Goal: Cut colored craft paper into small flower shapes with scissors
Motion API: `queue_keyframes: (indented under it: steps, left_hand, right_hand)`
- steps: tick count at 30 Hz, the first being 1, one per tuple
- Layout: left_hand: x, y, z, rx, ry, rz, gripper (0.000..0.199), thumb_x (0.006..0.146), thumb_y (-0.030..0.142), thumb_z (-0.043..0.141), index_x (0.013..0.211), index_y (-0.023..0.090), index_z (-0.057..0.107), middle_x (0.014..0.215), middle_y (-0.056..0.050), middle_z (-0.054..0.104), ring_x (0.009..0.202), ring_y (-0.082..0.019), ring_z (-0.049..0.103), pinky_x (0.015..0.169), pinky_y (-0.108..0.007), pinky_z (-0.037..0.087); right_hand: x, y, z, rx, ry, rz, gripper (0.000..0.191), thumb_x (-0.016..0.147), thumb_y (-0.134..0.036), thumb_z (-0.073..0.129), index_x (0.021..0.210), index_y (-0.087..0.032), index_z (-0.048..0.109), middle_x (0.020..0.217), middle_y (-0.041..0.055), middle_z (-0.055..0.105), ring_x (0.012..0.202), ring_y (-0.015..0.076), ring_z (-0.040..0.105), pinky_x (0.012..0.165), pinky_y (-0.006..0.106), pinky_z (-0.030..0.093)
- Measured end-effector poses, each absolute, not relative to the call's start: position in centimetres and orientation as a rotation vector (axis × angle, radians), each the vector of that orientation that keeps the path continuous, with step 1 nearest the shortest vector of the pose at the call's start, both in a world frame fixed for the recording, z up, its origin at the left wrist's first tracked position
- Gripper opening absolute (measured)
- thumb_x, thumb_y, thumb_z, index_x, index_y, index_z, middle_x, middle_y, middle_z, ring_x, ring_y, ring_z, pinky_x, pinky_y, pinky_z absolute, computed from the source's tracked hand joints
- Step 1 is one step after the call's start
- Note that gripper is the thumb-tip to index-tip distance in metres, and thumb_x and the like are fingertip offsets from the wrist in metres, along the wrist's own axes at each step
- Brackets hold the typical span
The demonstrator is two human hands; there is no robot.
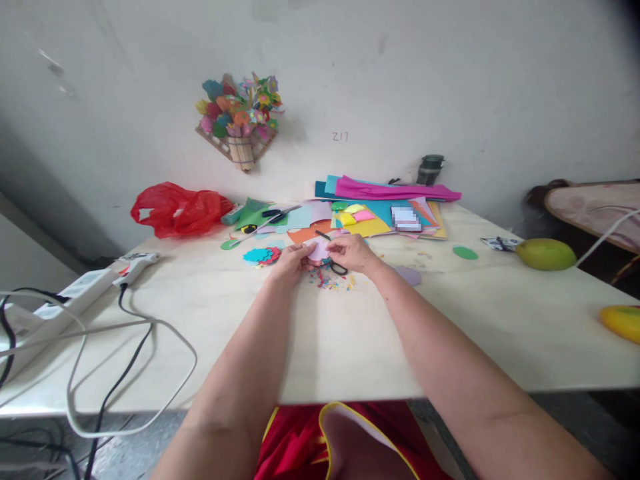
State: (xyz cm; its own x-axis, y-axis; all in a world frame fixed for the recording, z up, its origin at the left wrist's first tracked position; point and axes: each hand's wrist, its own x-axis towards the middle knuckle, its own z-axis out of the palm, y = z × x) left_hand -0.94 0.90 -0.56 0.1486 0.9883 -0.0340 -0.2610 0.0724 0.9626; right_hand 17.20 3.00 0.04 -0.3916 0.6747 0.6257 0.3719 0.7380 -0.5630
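A small pale lilac piece of paper or thin foam point(318, 251) is held up over the middle of the table. My left hand point(295, 261) is closed on its left side. At its right edge, my right hand point(350, 253) pinches with thumb and fingers. Scissors with black handles point(339, 268) lie just under my right hand, their blades mostly hidden. Tiny coloured scraps point(333, 281) are scattered below both hands. Left of my left hand lie blue scallop-edged cutouts point(257, 255) with red ones point(273, 255). A lilac disc point(407, 275) lies beyond my right wrist.
Coloured sheets point(375, 225), a rolled magenta sheet point(395, 189) and dark scissors point(280, 215) lie toward the wall. A red plastic bag point(180, 208) sits back left. Power strips point(75, 287) and cables point(150, 325) occupy the left edge. A green-yellow mango point(545, 255) rests at right.
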Motion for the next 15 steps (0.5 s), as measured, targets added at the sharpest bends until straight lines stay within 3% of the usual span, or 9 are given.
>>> queue_keyframes:
  steps: [9, 15]
  left_hand:
    - [-0.5, 0.6, 0.0, 1.052, 0.953, 1.187, 0.014, 0.075, 0.018, 0.073, 0.07, 0.01, 0.062, 0.055, -0.004, 0.063, 0.043, -0.01, 0.058, 0.041, -0.017, 0.043]
    - [-0.7, 0.8, -0.5, 1.115, 0.992, 1.225, 0.022, 0.068, 0.024, 0.079, 0.067, 0.011, 0.061, 0.056, -0.002, 0.063, 0.043, -0.009, 0.056, 0.043, -0.018, 0.044]
  right_hand:
    - [17.1, 2.3, 0.8, -0.833, -1.905, 0.624, 0.014, 0.067, -0.006, 0.062, 0.074, -0.015, 0.069, 0.066, 0.0024, 0.068, 0.063, 0.014, 0.065, 0.062, 0.024, 0.053]
    - [17.3, 2.0, 1.7, -0.988, -1.602, 1.04, 0.015, 0.074, -0.01, 0.062, 0.087, -0.013, 0.065, 0.064, 0.0001, 0.065, 0.05, 0.0106, 0.058, 0.045, 0.021, 0.05]
